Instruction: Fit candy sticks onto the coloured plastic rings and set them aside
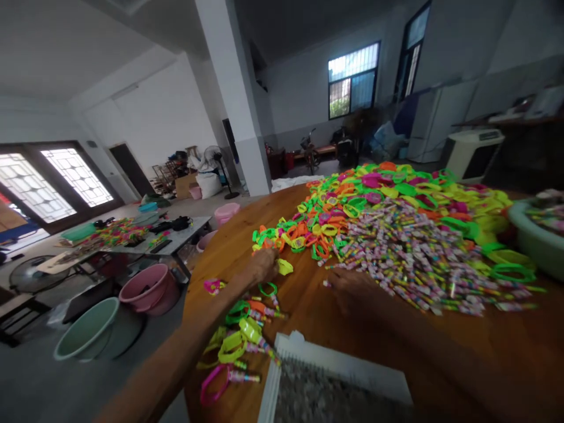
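Note:
My left hand (264,266) reaches to the near edge of a heap of bright plastic toy watches (324,226). Its fingers point away and are mostly hidden, and a yellow toy watch (285,267) lies against its right side. My right hand (350,292) is closed low over the table beside a pile of wrapped candy tubes (409,252). A white candy tube end (326,284) shows at its fingertips. Near my left forearm lie several toy watches paired with candy tubes, among them a pink watch (214,385) and a yellow one (232,346).
The round wooden table (247,223) carries a spiral-edged pad or tray (343,376) at its front. A pale green basin (535,238) stands at the right. Pink (150,289) and green buckets (90,332) are on the floor at left, near a lower table (171,241) with more watches.

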`<state>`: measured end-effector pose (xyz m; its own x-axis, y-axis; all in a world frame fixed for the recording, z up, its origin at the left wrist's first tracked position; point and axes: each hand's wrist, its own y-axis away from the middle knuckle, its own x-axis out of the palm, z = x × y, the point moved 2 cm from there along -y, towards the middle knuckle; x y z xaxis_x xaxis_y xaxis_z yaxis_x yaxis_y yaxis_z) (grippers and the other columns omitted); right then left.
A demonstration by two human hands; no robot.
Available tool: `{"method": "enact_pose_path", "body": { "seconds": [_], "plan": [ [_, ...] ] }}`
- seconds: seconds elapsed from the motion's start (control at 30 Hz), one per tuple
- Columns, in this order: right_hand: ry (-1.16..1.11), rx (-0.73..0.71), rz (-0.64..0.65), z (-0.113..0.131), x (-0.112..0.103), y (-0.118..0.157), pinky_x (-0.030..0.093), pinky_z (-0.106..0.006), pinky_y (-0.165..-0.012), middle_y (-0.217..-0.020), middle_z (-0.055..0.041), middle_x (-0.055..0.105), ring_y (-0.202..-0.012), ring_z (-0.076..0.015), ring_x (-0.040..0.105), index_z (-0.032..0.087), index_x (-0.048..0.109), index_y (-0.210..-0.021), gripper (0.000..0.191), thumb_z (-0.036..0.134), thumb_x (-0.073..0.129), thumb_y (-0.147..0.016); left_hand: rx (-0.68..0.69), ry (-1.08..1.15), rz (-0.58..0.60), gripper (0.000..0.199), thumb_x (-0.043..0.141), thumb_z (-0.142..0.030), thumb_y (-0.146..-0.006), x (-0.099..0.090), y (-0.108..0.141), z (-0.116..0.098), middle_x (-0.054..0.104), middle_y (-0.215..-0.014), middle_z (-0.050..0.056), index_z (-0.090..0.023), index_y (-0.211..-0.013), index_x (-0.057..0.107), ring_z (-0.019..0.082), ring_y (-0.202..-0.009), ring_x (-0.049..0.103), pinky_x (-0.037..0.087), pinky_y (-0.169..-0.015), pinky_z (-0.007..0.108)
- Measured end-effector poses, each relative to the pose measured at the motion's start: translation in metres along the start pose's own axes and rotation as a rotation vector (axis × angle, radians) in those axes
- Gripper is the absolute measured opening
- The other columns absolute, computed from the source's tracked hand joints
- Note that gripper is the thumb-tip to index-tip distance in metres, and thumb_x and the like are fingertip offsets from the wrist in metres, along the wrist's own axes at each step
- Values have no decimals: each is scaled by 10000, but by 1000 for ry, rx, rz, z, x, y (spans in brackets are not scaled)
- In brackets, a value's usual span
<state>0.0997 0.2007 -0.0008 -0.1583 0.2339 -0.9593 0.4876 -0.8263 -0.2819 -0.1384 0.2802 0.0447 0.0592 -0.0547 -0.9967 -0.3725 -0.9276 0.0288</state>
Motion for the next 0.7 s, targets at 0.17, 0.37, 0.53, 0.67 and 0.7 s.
{"method": "enact_pose_path", "body": {
  "seconds": [0.17, 0.37, 0.53, 0.67, 0.7],
  "plan": [
    [-182, 58, 23, 26, -36, 38, 316, -278, -632, -750, -22, 588, -681, -147, 525, 179, 564, -805, 142, 179, 465, -906, 276, 119, 107, 307, 482, -89, -761, 4, 28, -27, 719, -881, 48, -167, -947, 712, 178, -817, 644, 492, -760, 246],
    [-400, 129, 37, 49, -49, 81, 318, -284, -643, -795, -41, 593, -704, -153, 518, 172, 556, -784, 177, 188, 445, -921, 439, 158, 138, 291, 504, -76, -733, 21, 42, -74, 717, -874, 68, -183, -896, 720, 202, -840, 637, 481, -781, 267],
    [-411, 208, -10, 40, -42, 108, 329, -294, -649, -818, -49, 599, -724, -169, 534, 182, 557, -835, 182, 252, 434, -950, 377, 195, 100, 263, 493, -158, -815, 18, 56, -88, 698, -860, 51, -185, -983, 694, 169, -768, 607, 449, -701, 251],
    [-460, 240, -60, 32, -40, 121, 332, -294, -634, -786, -51, 592, -704, -173, 527, 191, 536, -800, 216, 309, 446, -957, 165, 223, 42, 321, 503, -393, -884, 25, 62, -87, 651, -771, 69, -128, -912, 683, 172, -688, 568, 398, -619, 271],
    [-467, 240, -71, 31, -40, 122, 329, -295, -627, -766, -49, 587, -697, -174, 523, 194, 528, -782, 228, 319, 451, -956, 132, 226, 49, 380, 501, -454, -884, 29, 63, -88, 616, -692, 57, -122, -826, 678, 163, -629, 539, 372, -585, 272]
  ]
}}
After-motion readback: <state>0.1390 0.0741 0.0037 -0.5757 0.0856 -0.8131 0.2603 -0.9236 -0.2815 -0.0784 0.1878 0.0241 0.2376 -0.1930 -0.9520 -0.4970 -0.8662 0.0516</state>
